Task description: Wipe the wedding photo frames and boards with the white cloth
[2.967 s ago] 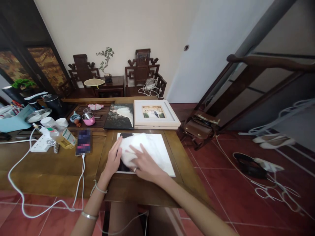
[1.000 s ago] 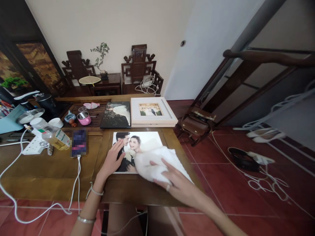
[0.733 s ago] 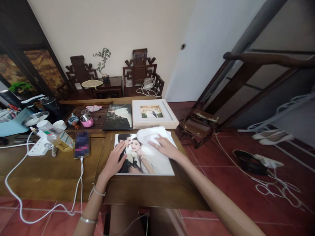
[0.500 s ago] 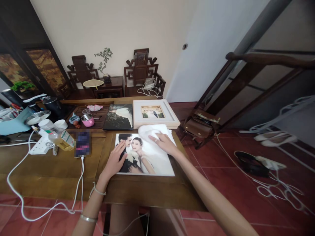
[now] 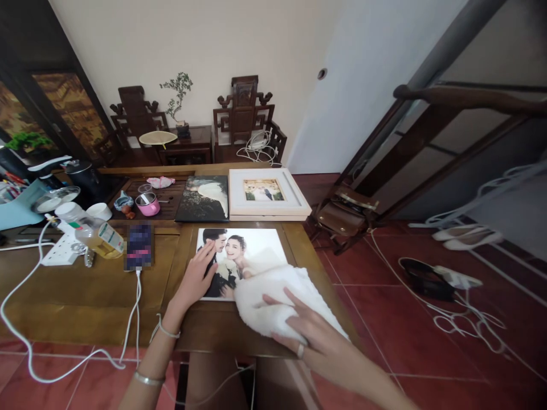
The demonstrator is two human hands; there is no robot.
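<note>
A white-edged photo panel (image 5: 233, 265) with a wedding couple lies flat on the wooden table. My left hand (image 5: 196, 276) rests on its left side, palm down with the fingers stretched out, and holds nothing. Over the lower right part of the panel and the table's front lies a white towel (image 5: 273, 287), bunched up. My right hand (image 5: 305, 330) grips and presses it from above, a ring on one finger. The towel hides the panel's lower right corner.
Behind the panel lie a dark photo panel (image 5: 205, 199) and a white framed picture (image 5: 294, 191). To the left are a phone (image 5: 138, 247) on a white cable, a bottle of yellowish liquid (image 5: 105, 239), a power strip (image 5: 60, 250) and a pink cup (image 5: 147, 205).
My right hand has drawn the towel from the panel's upper right corner down toward the table's front edge. My left hand stays on the panel's left side.
</note>
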